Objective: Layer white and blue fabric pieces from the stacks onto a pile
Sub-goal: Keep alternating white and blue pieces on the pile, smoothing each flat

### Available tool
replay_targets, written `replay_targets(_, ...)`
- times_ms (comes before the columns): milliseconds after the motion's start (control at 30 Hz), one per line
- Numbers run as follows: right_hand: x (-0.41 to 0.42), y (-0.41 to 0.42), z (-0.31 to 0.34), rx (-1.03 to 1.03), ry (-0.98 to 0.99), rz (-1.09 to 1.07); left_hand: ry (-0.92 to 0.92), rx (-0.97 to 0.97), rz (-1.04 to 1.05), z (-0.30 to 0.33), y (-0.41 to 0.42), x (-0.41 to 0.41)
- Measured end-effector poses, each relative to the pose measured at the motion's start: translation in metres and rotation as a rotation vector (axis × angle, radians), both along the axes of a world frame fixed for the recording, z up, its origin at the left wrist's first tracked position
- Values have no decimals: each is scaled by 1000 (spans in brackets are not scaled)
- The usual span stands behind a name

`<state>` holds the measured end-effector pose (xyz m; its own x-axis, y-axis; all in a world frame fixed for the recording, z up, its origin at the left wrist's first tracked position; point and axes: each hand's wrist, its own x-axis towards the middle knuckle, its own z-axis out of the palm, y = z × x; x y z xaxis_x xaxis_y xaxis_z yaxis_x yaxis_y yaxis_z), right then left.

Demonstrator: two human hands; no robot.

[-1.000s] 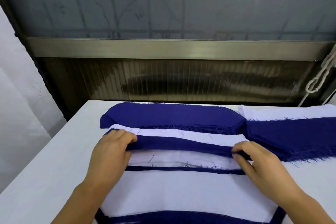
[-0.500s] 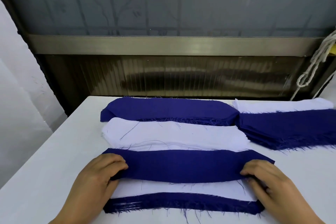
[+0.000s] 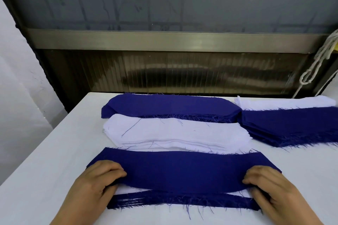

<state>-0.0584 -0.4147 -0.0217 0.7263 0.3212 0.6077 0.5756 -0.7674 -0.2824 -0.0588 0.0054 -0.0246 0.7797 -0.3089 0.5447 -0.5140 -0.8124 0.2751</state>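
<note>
A long blue fabric piece [image 3: 182,170] lies across the near pile [image 3: 182,203], whose white and blue layers show at its front edge. My left hand [image 3: 95,182] grips the piece's left end with curled fingers. My right hand [image 3: 270,188] grips its right end the same way. Just behind lies a white stack [image 3: 173,133], and behind that a blue stack [image 3: 170,105].
The white table [image 3: 45,160] ends at a dark ribbed wall behind. A second blue stack [image 3: 292,126] over white pieces [image 3: 285,103] sits at the back right. A white rope [image 3: 314,65] hangs at the right edge.
Both hands have drawn the blue piece from the far stacks toward me and lowered it onto the near pile. The white stack behind is now uncovered.
</note>
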Motion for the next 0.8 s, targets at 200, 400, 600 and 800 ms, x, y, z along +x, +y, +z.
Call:
replay_targets(200, 0, 0, 0, -22, -22, -14, 23, -38, -16, -2, 1, -1)
replay_targets(400, -3, 1, 4, -36, 36, -50, 10, -40, -10, -2, 0, -1)
replay_targets(600, -7, 2, 11, 17, 144, -84, 39, -93, -26, 3, -2, -6)
replay_targets(800, 3, 1, 8, -8, 206, -236, 48, -114, 111, 3, -4, -1)
